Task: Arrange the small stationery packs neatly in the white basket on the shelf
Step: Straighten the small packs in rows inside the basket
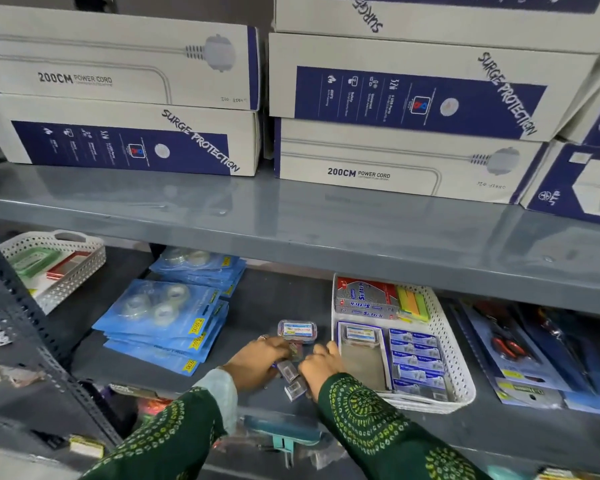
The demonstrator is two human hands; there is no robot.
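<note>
The white perforated basket (449, 355) stands on the grey lower shelf, right of centre. It holds red-and-silver boxes at the back, yellow-green sticky notes, a row of blue packs (417, 362) on the right, and one clear small pack (360, 335). Just left of the basket, several small packs (291, 374) lie in a loose line on the shelf, and one clear pack (298, 330) sits behind them. My left hand (257, 363) and my right hand (321, 367) rest on either side of that line, fingers curled around the packs.
Stacks of blue tape blister cards (163, 323) lie to the left. Another white basket (54, 268) stands at far left. Carded scissors (510, 344) lie to the right. The upper shelf (291, 216) overhangs close above, loaded with large power-strip boxes (406, 95).
</note>
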